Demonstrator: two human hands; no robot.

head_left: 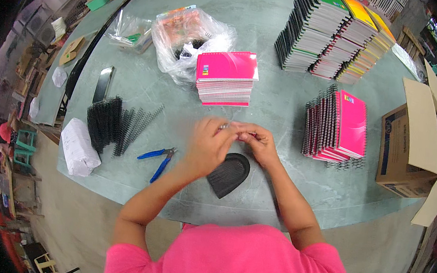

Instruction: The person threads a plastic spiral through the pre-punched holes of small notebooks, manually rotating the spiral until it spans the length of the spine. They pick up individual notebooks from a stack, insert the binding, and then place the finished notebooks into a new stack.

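Observation:
My left hand [208, 145] and my right hand [257, 141] meet over the middle of the table. Between my right fingers shows a thin, pink-edged notebook [251, 134], nearly edge-on and mostly hidden. My left fingers, partly smeared by motion, close at its other end near a bit of coil. Below lies a black ribbed pad [229, 175], rounded at one end. Blue-handled pliers [160, 161] rest left of it. Beyond my hands stands a stack of pink notebooks [226, 79] without visible coils. To the right, more pink notebooks [336, 125] carry black spiral coils.
Loose black coils [115, 125] lie at left beside a white wrapped bundle [81, 148] and a dark flat strip [103, 84]. A plastic bag [168, 54] sits behind. Tall piles of spiral notebooks [310, 40] stand far right. An open cardboard box [402, 147] is at the right edge.

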